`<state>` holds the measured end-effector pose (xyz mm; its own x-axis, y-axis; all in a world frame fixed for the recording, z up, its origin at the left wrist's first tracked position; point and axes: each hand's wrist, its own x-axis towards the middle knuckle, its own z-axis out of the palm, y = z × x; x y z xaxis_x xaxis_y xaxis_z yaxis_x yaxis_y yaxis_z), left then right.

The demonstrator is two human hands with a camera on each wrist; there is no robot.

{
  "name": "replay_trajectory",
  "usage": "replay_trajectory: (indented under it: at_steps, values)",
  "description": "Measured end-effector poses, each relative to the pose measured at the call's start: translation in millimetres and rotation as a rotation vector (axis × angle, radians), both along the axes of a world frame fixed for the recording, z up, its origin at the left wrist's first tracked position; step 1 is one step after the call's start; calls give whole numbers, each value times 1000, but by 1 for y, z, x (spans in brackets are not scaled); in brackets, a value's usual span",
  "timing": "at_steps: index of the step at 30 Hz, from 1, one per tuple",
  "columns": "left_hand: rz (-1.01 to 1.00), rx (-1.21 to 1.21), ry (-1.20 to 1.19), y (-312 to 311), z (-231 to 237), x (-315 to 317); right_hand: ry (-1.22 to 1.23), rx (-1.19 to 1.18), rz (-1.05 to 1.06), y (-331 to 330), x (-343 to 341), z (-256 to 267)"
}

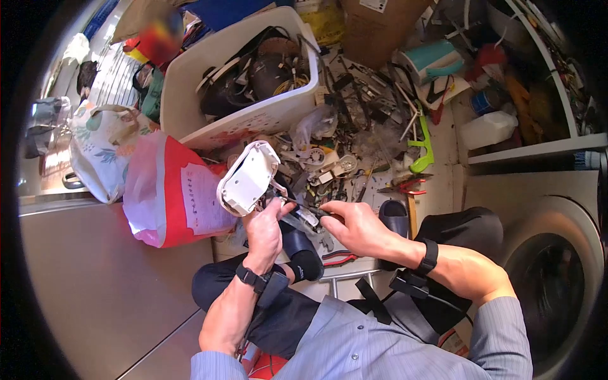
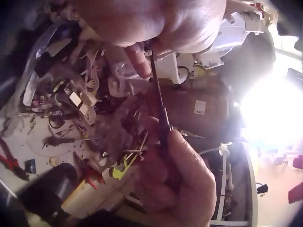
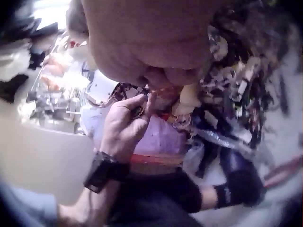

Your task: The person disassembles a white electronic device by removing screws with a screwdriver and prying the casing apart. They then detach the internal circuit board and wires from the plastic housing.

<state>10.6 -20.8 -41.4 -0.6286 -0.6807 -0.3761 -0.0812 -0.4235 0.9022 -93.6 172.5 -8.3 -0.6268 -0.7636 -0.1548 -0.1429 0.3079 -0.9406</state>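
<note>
A white plastic housing (image 1: 248, 180) is held up by the left hand (image 1: 265, 233), whose fingers and thumb also pinch a small part at its lower edge. The right hand (image 1: 361, 229) grips the dark handle of a thin screwdriver (image 2: 162, 116), its shaft pointing at the left fingertips. In the left wrist view the right hand (image 2: 177, 184) curls round that handle and the left hand (image 2: 151, 23) fills the top. The right wrist view shows the left hand (image 3: 124, 124) with thumb and finger pinched together; the small part is too blurred to name.
Loose parts and tools cover the floor ahead, with red-handled pliers (image 1: 341, 258) near the feet and a green tool (image 1: 421, 149) further right. A white bin (image 1: 253, 120) of cables stands behind a red and white bag (image 1: 180, 196). A washing machine (image 1: 551, 253) is at the right.
</note>
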Motion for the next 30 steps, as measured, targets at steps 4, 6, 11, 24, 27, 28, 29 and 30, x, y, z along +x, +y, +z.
replay_trajectory:
  at_steps: [4,6,11,24,27,28,29,30]
  values:
    - [-74,-103,-21,4,5,-4,-553,196,31,2,-14,10]
    - [-123,-99,-30,7,10,-7,-700,192,22,3,-17,6]
    - [-114,52,-63,-9,-13,-1,383,165,181,12,-9,-4]
    - [-12,28,-24,6,-14,-13,-356,348,-7,-11,-34,8]
    - [-53,66,-40,-12,-32,-6,425,239,142,-4,-20,-14]
    - [-109,112,-53,-16,-34,-4,877,182,239,-1,-17,-16]
    - [-108,113,-47,-16,-37,-2,987,109,242,-2,-20,-21]
    - [-99,134,-68,-13,-35,-1,989,109,243,-2,-22,-19]
